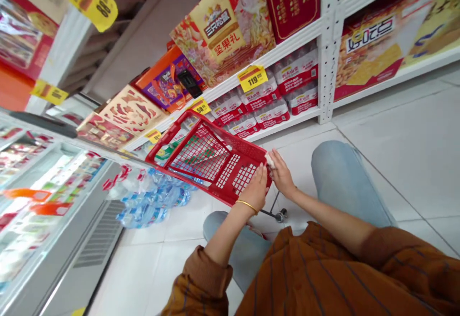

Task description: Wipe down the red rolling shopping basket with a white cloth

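Note:
A red plastic shopping cart (212,189) with mesh walls stands tilted in view before my knees. My left hand (253,192), with a gold bangle at its wrist, is closed on the cart's near end, fingers over the rim. Beside it my right hand (283,176) presses a crumpled white cloth or tissue (269,160) against the cart's near corner. The fingers of that hand are closed over the white piece, and the underside of the grip is hidden. Below the basket shows a caster wheel (281,216) on a thin metal leg.
White shelves (325,66) run along the far side with a nut gift box (223,33), several packs of bottled water (264,110) and yellow price tags (252,78). At left, blue-tinted bottle packs (154,198) sit on the tiled floor beside a refrigerated case (97,239).

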`<action>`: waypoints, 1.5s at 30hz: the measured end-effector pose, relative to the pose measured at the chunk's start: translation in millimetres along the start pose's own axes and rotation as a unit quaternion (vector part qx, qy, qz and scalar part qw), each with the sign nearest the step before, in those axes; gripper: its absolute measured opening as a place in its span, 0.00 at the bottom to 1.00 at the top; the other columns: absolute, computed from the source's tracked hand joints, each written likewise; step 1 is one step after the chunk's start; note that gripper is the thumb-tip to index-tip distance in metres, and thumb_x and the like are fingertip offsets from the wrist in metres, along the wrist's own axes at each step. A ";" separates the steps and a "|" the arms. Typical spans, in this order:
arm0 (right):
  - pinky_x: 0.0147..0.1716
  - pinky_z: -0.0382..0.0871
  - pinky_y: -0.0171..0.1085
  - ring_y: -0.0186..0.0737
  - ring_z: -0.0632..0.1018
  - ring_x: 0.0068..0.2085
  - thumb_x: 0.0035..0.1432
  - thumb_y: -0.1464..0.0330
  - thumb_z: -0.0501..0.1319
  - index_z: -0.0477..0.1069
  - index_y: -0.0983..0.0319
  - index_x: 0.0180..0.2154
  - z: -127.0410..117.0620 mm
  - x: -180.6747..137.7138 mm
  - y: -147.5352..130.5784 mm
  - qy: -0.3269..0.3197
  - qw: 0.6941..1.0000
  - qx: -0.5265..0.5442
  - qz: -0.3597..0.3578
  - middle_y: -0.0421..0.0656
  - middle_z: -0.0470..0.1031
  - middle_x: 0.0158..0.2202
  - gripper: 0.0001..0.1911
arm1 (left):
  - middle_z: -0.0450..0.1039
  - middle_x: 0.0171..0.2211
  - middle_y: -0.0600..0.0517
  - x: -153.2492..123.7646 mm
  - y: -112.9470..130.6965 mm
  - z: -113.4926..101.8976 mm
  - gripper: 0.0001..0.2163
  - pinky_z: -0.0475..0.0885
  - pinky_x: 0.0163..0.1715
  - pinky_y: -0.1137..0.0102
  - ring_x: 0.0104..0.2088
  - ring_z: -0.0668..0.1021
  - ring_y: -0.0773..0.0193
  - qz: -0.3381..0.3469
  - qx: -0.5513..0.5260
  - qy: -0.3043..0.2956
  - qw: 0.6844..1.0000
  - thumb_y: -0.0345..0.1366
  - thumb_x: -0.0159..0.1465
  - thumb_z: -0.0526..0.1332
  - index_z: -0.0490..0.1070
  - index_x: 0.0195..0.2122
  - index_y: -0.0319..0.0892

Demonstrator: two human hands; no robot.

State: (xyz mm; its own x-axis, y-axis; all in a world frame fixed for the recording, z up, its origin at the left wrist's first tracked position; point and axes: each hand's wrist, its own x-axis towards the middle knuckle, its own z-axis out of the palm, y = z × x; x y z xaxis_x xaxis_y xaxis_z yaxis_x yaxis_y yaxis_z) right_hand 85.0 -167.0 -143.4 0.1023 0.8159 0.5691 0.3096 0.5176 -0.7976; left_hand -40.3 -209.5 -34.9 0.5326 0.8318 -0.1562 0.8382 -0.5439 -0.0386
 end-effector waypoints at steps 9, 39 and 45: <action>0.62 0.57 0.52 0.45 0.61 0.63 0.66 0.69 0.44 0.47 0.55 0.65 26.9 -19.3 3.6 0.048 0.998 0.016 0.035 0.50 0.58 0.62 0.27 | 0.45 0.66 0.34 2.4 12.4 8.6 0.28 0.56 0.63 0.56 0.67 0.45 0.51 -0.003 0.171 0.025 0.985 0.24 0.61 0.50 0.48 0.64 0.26; 0.56 0.63 0.50 0.47 0.65 0.57 0.64 0.70 0.48 0.61 0.61 0.58 29.3 -13.5 13.8 0.064 0.987 0.101 0.105 0.53 0.63 0.55 0.22 | 0.46 0.66 0.35 4.1 1.9 13.3 0.25 0.59 0.61 0.51 0.66 0.47 0.49 -0.046 0.229 0.039 0.972 0.22 0.63 0.50 0.55 0.63 0.32; 0.59 0.57 0.58 0.52 0.59 0.61 0.65 0.67 0.47 0.56 0.62 0.61 38.1 -7.7 -14.9 0.068 0.993 0.069 0.070 0.54 0.60 0.58 0.24 | 0.41 0.66 0.33 2.2 -5.9 8.8 0.29 0.57 0.62 0.51 0.66 0.40 0.49 0.013 0.199 0.025 0.980 0.20 0.60 0.51 0.50 0.63 0.29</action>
State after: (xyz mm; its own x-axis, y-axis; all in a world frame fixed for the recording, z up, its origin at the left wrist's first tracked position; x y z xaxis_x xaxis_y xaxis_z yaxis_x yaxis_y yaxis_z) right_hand 43.6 -171.2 -143.5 0.2648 0.8447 0.4651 0.1527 0.4395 -0.8852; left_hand -45.1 -205.5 -43.6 0.5660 0.8164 -0.1149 0.7181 -0.5566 -0.4177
